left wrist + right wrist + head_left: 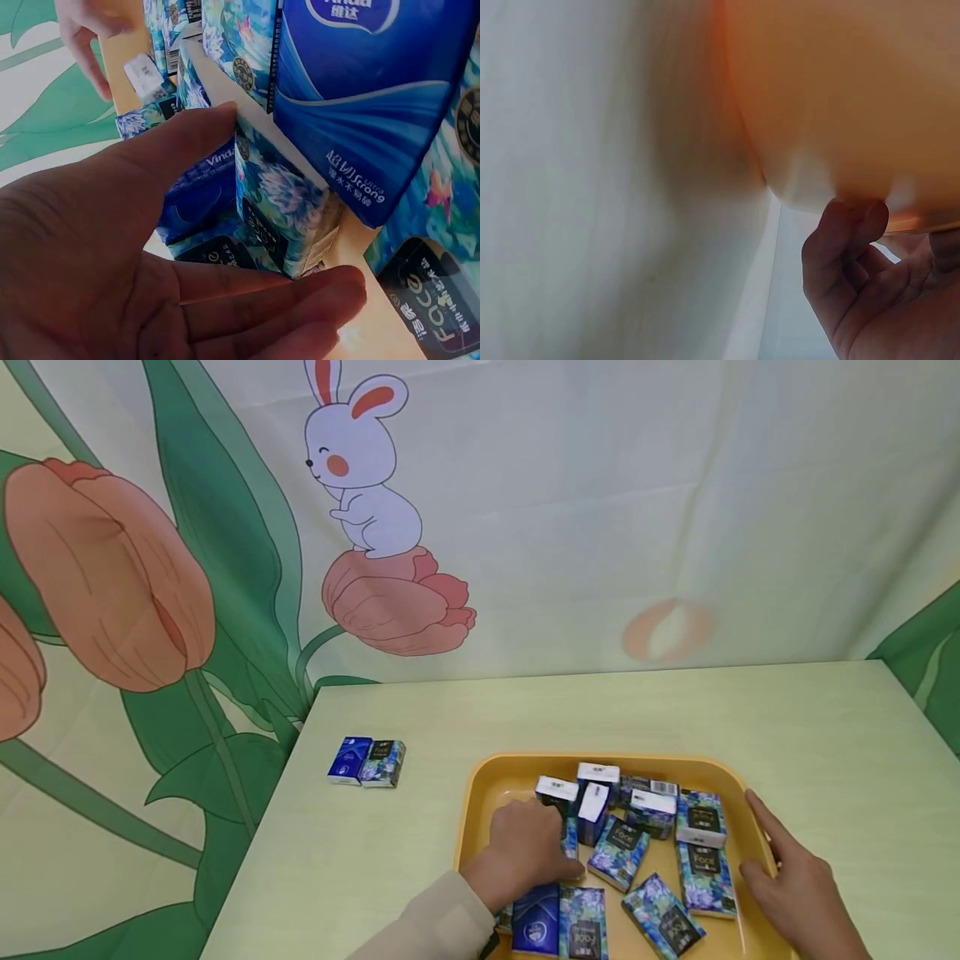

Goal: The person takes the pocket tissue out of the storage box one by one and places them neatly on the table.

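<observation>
Left hand (528, 843) pinches a flowery Face tissue pack (281, 195) between its thumb and fingers, inside the big yellow tray (600, 758). Just beside that pack is a dark blue Vinda pack (360, 90). The right hand (806, 893) holds the right edge of the tray with bent fingers. More packs are all around in the tray: some lie flat, and a few at the back show their white ends. Out on the pale counter (337, 868), left of the tray, a blue pack (350, 760) and a patterned pack (383, 764) sit side by side. Behind, a white bunny (382, 518) is drawn on a pink tulip (397, 610)
</observation>
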The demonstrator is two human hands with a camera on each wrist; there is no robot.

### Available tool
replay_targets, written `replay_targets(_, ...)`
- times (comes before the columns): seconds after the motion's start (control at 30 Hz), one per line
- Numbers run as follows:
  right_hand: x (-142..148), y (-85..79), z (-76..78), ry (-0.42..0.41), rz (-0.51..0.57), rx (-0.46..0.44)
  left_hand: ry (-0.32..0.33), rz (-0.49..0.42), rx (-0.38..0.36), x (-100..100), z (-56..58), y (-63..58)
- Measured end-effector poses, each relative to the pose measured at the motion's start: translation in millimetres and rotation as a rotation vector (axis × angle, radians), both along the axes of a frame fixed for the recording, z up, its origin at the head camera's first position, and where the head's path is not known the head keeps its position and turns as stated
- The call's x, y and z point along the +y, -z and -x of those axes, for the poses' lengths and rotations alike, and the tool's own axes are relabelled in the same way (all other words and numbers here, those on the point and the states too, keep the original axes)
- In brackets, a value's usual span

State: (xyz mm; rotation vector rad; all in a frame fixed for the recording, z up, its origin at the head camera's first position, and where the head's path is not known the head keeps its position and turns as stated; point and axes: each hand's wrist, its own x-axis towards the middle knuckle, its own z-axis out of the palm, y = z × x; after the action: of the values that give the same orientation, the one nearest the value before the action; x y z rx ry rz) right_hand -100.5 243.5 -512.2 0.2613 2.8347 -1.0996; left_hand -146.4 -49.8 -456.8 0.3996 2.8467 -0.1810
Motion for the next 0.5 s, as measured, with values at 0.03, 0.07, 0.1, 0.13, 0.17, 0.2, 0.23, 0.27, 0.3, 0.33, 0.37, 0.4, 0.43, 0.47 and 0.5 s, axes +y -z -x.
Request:
replay_targets(0.03, 0, 0.0, 0.2, 0.001, -0.003, -0.001, 0.003, -0.013, -0.009, 0, 0.1, 0.2)
replay_targets(0.07, 0, -0.2, 0.1, 0.001, -0.002, -0.002, 0.007, -0.026, -0.020, 0, 0.2, -0.2)
replay_targets(0.1, 0, 0.0, 0.2, 0.001, -0.002, -0.004, 0.012, -0.040, -0.024, 0, 0.3, 0.1)
replay_targets(0.13, 1, 0.2, 0.2, 0.002, 0.001, -0.007, 0.017, -0.056, -0.027, 0, 0.4, -0.2)
replay_targets(0.17, 1, 0.4, 0.3, 0.001, 0.002, -0.010, 0.019, -0.072, -0.026, -1, 0.4, -0.3)
replay_targets(0.2, 1, 0.6, 0.2, -0.001, 0.005, -0.012, 0.021, -0.086, -0.019, -2, 0.6, -0.2)
replay_targets(0.23, 1, 0.8, 0.3, -0.001, 0.006, -0.015, 0.024, -0.094, -0.009, -3, 0.6, -0.2)
replay_targets(0.27, 2, 1.0, 0.3, -0.002, 0.010, -0.018, 0.027, -0.103, 0.006, -5, 0.3, -0.4)
replay_targets(0.3, 2, 1.3, 0.5, -0.001, 0.012, -0.020, 0.027, -0.109, 0.022, -7, -0.2, -0.8)
replay_targets(0.33, 2, 1.4, 0.7, 0.000, 0.012, -0.022, 0.024, -0.116, 0.035, -8, -0.7, -1.9)
replay_targets(0.37, 1, 1.6, 0.6, 0.002, 0.011, -0.019, 0.018, -0.124, 0.048, -10, -1.2, -2.7)
replay_targets(0.4, 1, 1.7, 0.3, 0.005, 0.010, -0.015, 0.015, -0.133, 0.058, -12, -1.9, -4.3)
replay_targets(0.43, 0, 1.9, 0.1, 0.008, 0.009, -0.012, 0.016, -0.143, 0.066, -14, -2.5, -5.7)
replay_targets(0.47, 0, 2.0, 0.1, 0.009, 0.009, -0.008, 0.014, -0.162, 0.074, -16, -3.1, -7.7)
replay_targets(0.5, 0, 1.9, 0.1, 0.012, 0.009, -0.007, 0.015, -0.184, 0.084, -18, -3.7, -9.8)
